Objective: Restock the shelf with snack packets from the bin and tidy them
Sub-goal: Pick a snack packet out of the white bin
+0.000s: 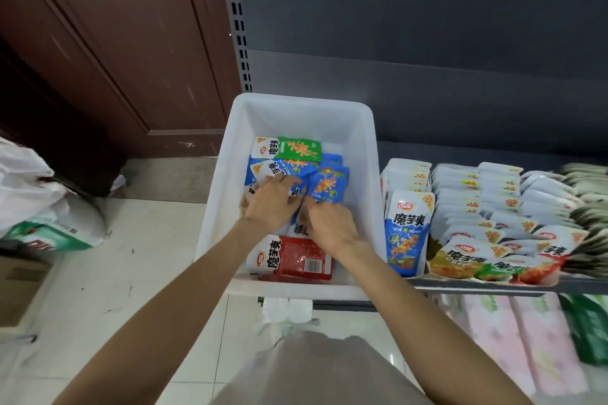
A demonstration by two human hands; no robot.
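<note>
Head view, looking down: both of a person's arms reach into a white plastic bin [368,154] that sits on the shelf [477,286].

The left hand [269,204] lies with fingers spread and fairly straight, pressing on the blue snack packets [283,169] in the middle of the bin. The right hand [329,223], just beside it, has fingers curled down among the packets, touching a blue packet [327,186] just beyond its fingertips; whether it actually pinches one cannot be told.

Beyond both hands a green packet [299,148] lies flat. Nearer the person than the hands lies a red packet [302,260]. To the right of the right hand, outside the bin, rows of packets [467,204] stand on the shelf, a blue one [408,230] leaning at the front of the nearest row.

Likely risks: the glossy, overlapping packets may slide, so a hand lifts several or drops one; lifting the hand out towards the shelf could knock the leaning front packet over.
</note>
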